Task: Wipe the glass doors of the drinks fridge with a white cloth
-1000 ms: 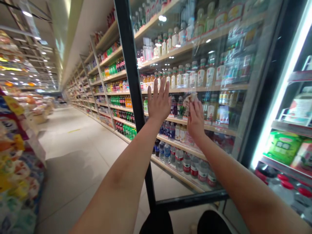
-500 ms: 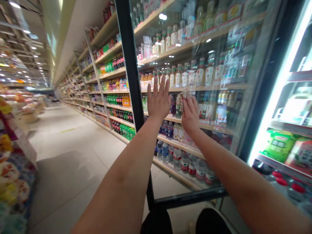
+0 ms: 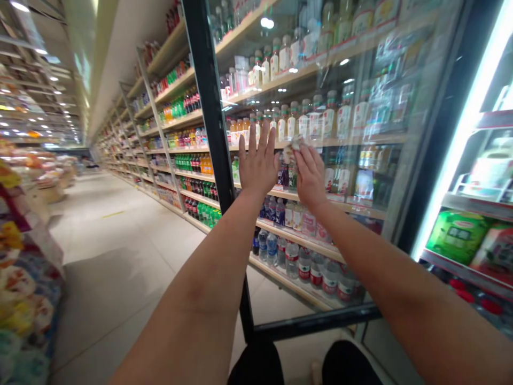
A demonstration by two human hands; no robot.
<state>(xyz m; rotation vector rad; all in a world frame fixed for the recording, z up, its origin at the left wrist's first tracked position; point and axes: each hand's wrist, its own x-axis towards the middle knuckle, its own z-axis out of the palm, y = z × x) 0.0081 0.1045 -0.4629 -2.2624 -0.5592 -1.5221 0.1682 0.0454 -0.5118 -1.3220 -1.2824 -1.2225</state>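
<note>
A glass door (image 3: 340, 224) with a black frame (image 3: 219, 123) stands swung out in front of me. My left hand (image 3: 258, 163) lies flat against the glass near the frame, fingers spread, holding nothing. Just right of it, my right hand (image 3: 310, 174) presses a crumpled, pale cloth (image 3: 294, 147) to the pane. The cloth is partly hidden under the fingers; its pattern is blurred. Rows of bottles (image 3: 296, 120) show through the glass behind both hands.
Long shelves of drinks (image 3: 192, 133) run away on the left beside a pale tiled floor (image 3: 132, 256). At the right is a lit cooler with green packs (image 3: 457, 235) and red-capped bottles (image 3: 491, 306). Colourful packaged goods (image 3: 24, 299) stand at far left.
My right hand has slid slightly left and up on the glass with the cloth. My left hand stays flat on the pane. The door's free edge appears shifted a little left.
</note>
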